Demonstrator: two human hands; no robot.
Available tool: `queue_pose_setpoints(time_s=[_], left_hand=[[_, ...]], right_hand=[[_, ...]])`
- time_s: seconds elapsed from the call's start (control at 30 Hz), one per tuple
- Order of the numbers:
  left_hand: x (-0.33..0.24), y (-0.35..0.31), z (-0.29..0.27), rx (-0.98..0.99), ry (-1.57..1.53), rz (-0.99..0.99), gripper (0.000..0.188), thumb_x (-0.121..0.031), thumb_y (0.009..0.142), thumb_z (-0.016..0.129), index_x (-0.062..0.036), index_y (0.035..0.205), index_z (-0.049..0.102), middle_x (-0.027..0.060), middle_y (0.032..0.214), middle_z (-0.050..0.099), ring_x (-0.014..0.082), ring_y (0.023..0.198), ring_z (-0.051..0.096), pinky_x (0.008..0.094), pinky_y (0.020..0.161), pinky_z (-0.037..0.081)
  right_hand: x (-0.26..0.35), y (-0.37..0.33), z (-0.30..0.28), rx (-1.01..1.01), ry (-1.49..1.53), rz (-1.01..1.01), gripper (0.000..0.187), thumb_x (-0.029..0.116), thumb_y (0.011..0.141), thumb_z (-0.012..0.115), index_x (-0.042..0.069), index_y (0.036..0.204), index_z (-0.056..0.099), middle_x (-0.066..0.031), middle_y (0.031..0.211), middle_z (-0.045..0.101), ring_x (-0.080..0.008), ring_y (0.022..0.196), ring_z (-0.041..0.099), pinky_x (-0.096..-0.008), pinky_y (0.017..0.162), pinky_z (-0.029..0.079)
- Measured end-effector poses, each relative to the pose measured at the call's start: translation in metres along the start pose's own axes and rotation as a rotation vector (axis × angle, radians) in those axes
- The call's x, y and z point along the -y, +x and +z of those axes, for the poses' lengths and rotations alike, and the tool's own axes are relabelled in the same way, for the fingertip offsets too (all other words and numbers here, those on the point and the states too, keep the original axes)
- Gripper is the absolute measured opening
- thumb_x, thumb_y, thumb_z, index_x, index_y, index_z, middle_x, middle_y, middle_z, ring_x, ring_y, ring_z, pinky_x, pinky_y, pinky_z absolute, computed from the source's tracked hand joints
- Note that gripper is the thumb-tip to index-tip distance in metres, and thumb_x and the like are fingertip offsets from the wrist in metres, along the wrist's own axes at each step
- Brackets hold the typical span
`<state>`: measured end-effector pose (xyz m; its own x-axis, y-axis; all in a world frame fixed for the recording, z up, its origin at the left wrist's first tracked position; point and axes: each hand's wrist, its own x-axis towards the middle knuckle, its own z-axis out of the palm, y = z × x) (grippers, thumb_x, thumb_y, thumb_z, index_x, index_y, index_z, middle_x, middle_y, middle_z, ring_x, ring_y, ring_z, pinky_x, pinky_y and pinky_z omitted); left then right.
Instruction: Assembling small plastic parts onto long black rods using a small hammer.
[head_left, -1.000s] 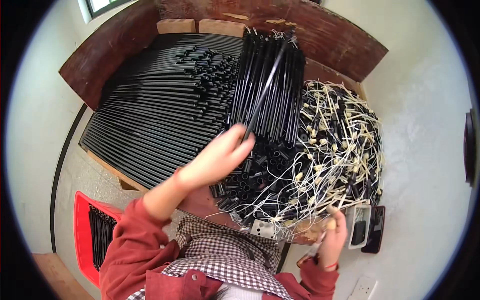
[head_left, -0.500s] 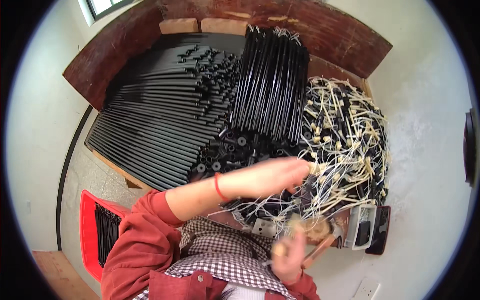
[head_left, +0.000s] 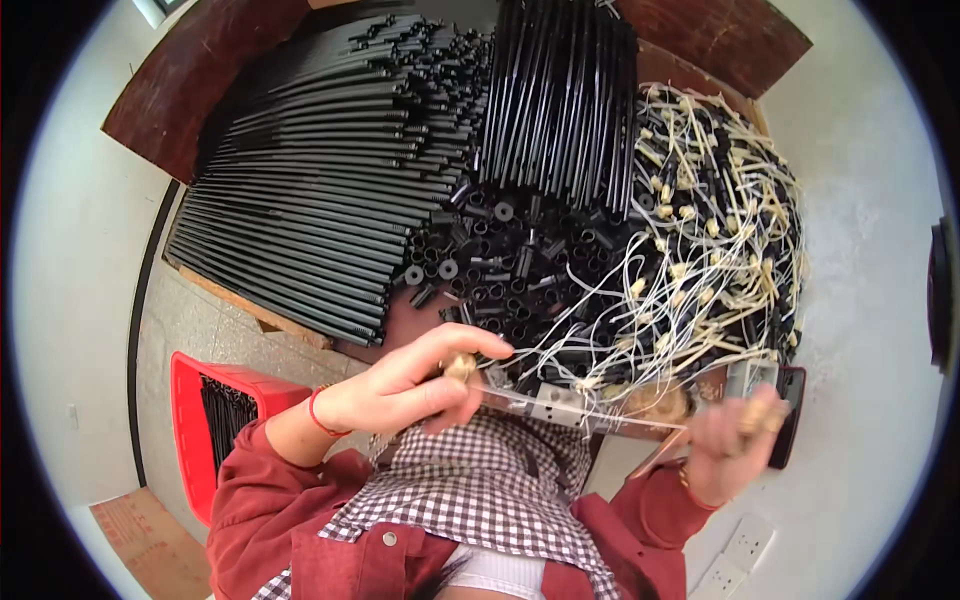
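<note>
Forearms in red sleeves come up from the lower edge, bent in over a checked apron point(head_left: 480, 490). Left hand point(head_left: 405, 390) sits palm-down near centre, right hand point(head_left: 735, 440) low at right, raised a bit. Behind them: heap of short black tube pieces point(head_left: 510, 270), tangle of cream cords w/ black rods point(head_left: 720, 230), long black tubes point(head_left: 300, 190) stacked on a wooden board, red crate point(head_left: 205, 420) at left w/ more rods. Left fingers pinched narrow on a small tan bead point(head_left: 461, 367) at one end of a thin clear strip point(head_left: 560, 410); right hand fisted shut on something tan, can't tell what. Strip runs between the hands, over the apron
</note>
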<state>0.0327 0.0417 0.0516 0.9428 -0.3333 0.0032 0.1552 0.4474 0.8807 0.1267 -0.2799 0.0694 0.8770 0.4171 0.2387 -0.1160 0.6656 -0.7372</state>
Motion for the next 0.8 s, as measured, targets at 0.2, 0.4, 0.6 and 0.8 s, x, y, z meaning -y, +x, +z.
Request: queue_pose_setpoints(time_s=[0.2, 0.4, 0.6, 0.8], left_hand=[[0.037, 0.026, 0.029, -0.261, 0.917, 0.420, 0.037, 0.002, 0.085, 0.041, 0.0002, 0.120, 0.051, 0.0060, 0.070, 0.054, 0.0145, 0.051, 0.047, 0.0235, 0.046, 0.039], [0.047, 0.016, 0.026, -0.324, 1.388, 0.506, 0.028, -0.005, 0.083, 0.049, 0.0025, 0.108, 0.058, 0.0069, 0.073, 0.057, 0.0183, 0.052, 0.048, 0.0257, 0.049, 0.042], [0.035, 0.001, 0.026, -0.141, 1.230, 0.271, 0.019, -0.013, 0.079, 0.063, -0.0017, 0.095, 0.062, 0.0056, 0.073, 0.058, 0.0188, 0.054, 0.052, 0.0256, 0.048, 0.041], [0.032, 0.007, 0.031, -0.089, 0.774, 0.409, 0.016, -0.005, 0.074, 0.065, -0.0032, 0.089, 0.060, 0.0044, 0.071, 0.060, 0.0187, 0.051, 0.053, 0.0267, 0.046, 0.042]], right_hand=[[-0.079, 0.015, 0.093, 0.541, -1.400, 0.253, 0.012, 0.017, 0.084, 0.054, 0.006, 0.088, 0.057, -0.0099, 0.059, 0.058, -0.0316, 0.047, 0.055, -0.0360, 0.044, 0.042], [-0.094, 0.007, 0.080, 0.461, -1.357, 0.271, 0.015, 0.019, 0.081, 0.060, 0.004, 0.085, 0.058, -0.0091, 0.056, 0.057, -0.0289, 0.043, 0.053, -0.0341, 0.041, 0.040], [-0.072, -0.011, 0.071, -0.115, -1.001, 0.233, 0.014, 0.003, 0.072, 0.067, 0.004, 0.069, 0.054, -0.0021, 0.052, 0.049, -0.0153, 0.040, 0.037, -0.0251, 0.040, 0.034], [-0.080, -0.006, 0.068, -0.015, -1.035, 0.194, 0.016, 0.001, 0.069, 0.068, 0.005, 0.070, 0.053, -0.0001, 0.054, 0.049, -0.0130, 0.043, 0.036, -0.0224, 0.042, 0.033]])
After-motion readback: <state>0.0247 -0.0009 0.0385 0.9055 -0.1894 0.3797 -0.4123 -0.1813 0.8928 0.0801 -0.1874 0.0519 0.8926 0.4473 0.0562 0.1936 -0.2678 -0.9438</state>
